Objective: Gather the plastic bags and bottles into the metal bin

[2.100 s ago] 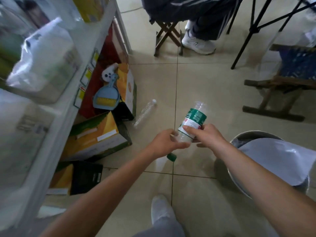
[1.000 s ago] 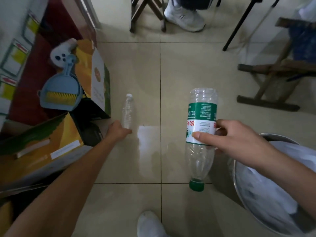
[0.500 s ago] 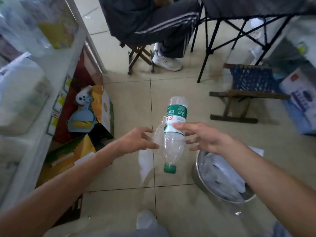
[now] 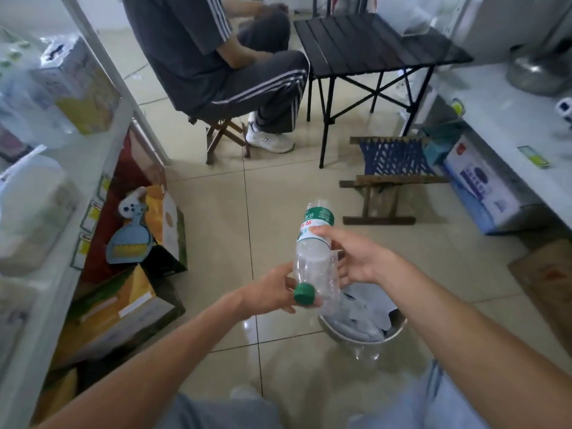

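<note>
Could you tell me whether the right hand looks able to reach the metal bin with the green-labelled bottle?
Probably yes: the right hand holds the green-labelled bottle just above the metal bin, nothing between.

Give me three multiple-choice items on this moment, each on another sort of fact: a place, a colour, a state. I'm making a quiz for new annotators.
1. Where is the metal bin?
A. On the black table
B. On the floor, below the right hand
C. On the left shelf

2. What colour is the cap of the labelled bottle?
A. Green
B. Red
C. White

3. How is the labelled bottle held?
A. Lying on the floor
B. Resting in the bin
C. Held in the air, cap end nearest the camera

Answers:
1 B: the metal bin stands on the floor tiles under the right hand.
2 A: the cap is green.
3 C: the right hand grips the labelled bottle at its label, with the left hand at the cap end, above the floor.
</note>
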`<state>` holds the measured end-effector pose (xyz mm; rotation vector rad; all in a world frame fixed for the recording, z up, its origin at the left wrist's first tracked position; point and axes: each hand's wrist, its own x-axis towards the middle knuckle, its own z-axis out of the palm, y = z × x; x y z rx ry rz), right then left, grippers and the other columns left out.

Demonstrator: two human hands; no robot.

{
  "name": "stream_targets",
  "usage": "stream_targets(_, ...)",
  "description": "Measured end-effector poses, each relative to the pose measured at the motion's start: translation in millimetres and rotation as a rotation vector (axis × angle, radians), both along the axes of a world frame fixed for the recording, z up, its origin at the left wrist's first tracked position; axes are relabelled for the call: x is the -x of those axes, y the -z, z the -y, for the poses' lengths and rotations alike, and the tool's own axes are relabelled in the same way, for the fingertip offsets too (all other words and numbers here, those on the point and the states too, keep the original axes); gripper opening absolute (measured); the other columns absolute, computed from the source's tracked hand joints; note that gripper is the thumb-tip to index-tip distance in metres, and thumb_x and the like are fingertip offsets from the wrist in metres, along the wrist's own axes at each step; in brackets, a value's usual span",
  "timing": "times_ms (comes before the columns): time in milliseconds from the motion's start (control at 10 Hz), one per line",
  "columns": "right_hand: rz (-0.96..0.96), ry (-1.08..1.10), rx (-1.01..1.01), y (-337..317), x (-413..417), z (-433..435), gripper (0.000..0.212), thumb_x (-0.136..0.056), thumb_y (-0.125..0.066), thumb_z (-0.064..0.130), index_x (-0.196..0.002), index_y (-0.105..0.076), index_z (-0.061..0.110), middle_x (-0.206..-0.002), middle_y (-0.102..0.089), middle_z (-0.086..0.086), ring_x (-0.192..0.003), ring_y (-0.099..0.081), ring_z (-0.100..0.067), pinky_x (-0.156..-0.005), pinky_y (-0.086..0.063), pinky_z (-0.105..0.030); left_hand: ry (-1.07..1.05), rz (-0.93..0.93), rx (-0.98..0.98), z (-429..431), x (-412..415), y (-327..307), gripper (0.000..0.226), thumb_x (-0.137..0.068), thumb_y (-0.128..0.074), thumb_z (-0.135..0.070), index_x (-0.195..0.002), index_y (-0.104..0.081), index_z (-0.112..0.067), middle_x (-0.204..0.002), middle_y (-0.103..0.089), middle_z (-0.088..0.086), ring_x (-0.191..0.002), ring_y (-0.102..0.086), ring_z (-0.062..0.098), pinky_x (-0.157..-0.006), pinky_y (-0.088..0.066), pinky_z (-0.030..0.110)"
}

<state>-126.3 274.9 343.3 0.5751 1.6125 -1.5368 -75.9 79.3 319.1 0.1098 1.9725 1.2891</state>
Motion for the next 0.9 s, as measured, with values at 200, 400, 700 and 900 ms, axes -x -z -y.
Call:
stream_targets(200, 0.218, 0.060, -0.115, 18, -17, -37, 0.063, -0.060, -0.077, 0.054, -0.108, -0.062, 0.016, -0.112, -0.064, -0.012, -0.100, -0.060, -0.046, -0.076, -0.050, -0.064, 0.109, 0.043, 0.019, -45, -10, 15, 0.046, -0.077, -0.082, -0.017, -0.111, -0.054, -0.032, -0.097, -0.074, -0.004, -0.097, -0.072, 0.019, -0.073, -0.058, 0.032)
stream_targets(400, 0.384, 0.079, -0.239, 53, -19, -73, 0.073, -0.052, -0.077, 0.045, -0.113, -0.060, 0.011, -0.110, -0.062, -0.015, -0.108, -0.055, -0.048, -0.092, -0.043, -0.063, 0.070, 0.113, 0.050, -75, 2, 27, 0.076, -0.073, -0.086, -0.022, -0.134, -0.042, -0.030, -0.117, -0.068, 0.004, -0.109, -0.068, 0.023, -0.080, -0.061, 0.034)
stream_targets(700, 0.440, 0.066, -0.343, 76, -11, -81, 0.082, -0.074, -0.060, 0.061, -0.125, -0.048, -0.003, -0.128, -0.051, -0.032, -0.113, -0.052, -0.060, -0.092, -0.043, -0.066, 0.137, 0.123, 0.196, -90, 10, 43, 0.084, -0.076, -0.079, -0.020, -0.147, -0.034, -0.025, -0.117, -0.068, 0.011, -0.107, -0.067, 0.027, -0.078, -0.059, 0.035)
stream_targets(900, -0.199, -0.037, -0.641, 32, -52, -54, 0.025, -0.088, -0.051, 0.031, -0.097, -0.064, 0.011, -0.083, -0.064, -0.005, -0.072, -0.061, -0.021, -0.062, -0.047, -0.027, -0.005, 0.035, 0.311, -79, 8, 14, 0.055, -0.090, -0.064, -0.015, -0.142, -0.044, -0.009, -0.117, -0.066, 0.015, -0.100, -0.066, 0.028, -0.079, -0.056, 0.039)
